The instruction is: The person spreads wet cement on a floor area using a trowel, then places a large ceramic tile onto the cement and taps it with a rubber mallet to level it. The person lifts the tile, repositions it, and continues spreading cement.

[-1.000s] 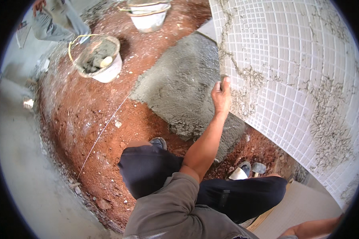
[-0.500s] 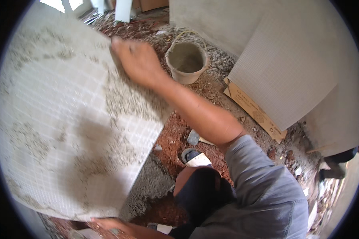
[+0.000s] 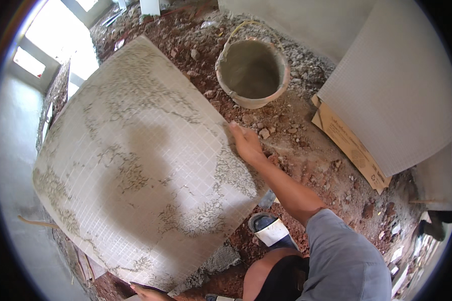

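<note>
A large square tile (image 3: 186,150) with a fine grid pattern fills the left and middle of the view. Grey mortar smears mark its surface, and a shadow falls across it. My right hand (image 3: 246,144) grips the tile's right edge, fingers closed round it. At the near edge, low in the view, my left hand (image 3: 149,293) supports the same tile; only part of this hand shows, with its fingers partly under the rim. Grey mortar (image 3: 218,263) lies on the ground by the near right corner, partly hidden by the tile.
A bucket (image 3: 283,83) with grey mix inside stands beyond my right hand. Another gridded tile (image 3: 397,95) leans on the wall at right, over a cardboard piece (image 3: 349,143). Red soil and rubble (image 3: 306,173) cover the ground. My sandalled foot (image 3: 271,228) is near the tile.
The tile has tipped and shifted so that its far corner now shows. My right hand has come nearer along with its edge. The view has shifted too, and both hands stay on the tile.
</note>
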Demonstrator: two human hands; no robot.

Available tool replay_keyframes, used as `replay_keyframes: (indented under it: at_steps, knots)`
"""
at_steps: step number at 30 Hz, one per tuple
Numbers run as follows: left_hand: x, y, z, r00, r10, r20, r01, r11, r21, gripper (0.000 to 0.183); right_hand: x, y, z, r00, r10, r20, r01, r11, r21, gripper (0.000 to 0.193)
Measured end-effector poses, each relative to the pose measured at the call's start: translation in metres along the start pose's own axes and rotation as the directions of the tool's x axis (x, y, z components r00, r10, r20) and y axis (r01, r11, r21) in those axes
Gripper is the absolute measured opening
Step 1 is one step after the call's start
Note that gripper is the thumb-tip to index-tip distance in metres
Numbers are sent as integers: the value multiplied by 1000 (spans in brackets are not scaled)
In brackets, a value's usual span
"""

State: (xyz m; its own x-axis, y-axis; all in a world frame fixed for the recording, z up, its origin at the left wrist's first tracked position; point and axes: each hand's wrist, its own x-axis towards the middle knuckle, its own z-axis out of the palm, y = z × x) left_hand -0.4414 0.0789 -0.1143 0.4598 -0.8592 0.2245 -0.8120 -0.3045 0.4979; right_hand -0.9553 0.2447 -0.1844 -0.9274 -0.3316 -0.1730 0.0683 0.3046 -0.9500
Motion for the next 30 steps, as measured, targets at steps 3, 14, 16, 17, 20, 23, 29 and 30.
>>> replay_keyframes:
  at_steps: [3, 14, 16, 17, 20, 23, 29, 30]
  knots:
    - [10, 21, 16, 979, 164, 123, -147, 980, -130, 68, 19, 37, -2, 981, 189, 39, -187, 981, -41, 69]
    - [12, 120, 57, 923, 195, 333, -159, 978, -133, 57, 73, 78, -10, 921, 388, 19, -378, 906, -193, 76]
    - [4, 130, 66, 925, 278, 257, -215, 944, -251, 58, 79, 80, -12, 916, 400, -11, -389, 884, -260, 85]
    - [3, 132, 66, 908, 335, 253, -243, 911, -334, 58, 80, 80, -13, 922, 385, -39, -382, 887, -260, 86]
    - [8, 131, 68, 930, 259, 260, -162, 925, -343, 58, 84, 82, -13, 933, 357, -47, -356, 893, -275, 87]
    - [12, 126, 73, 926, 184, 331, -60, 934, -353, 57, 89, 74, -19, 939, 318, -132, -342, 906, -251, 86]
    - [3, 142, 126, 896, 254, 363, -35, 857, -513, 56, 117, 56, -53, 932, 300, -203, -338, 922, -189, 85]
    - [-1, 146, 133, 892, 269, 363, -69, 875, -479, 54, 122, 58, -55, 923, 288, -256, -342, 918, -201, 85]
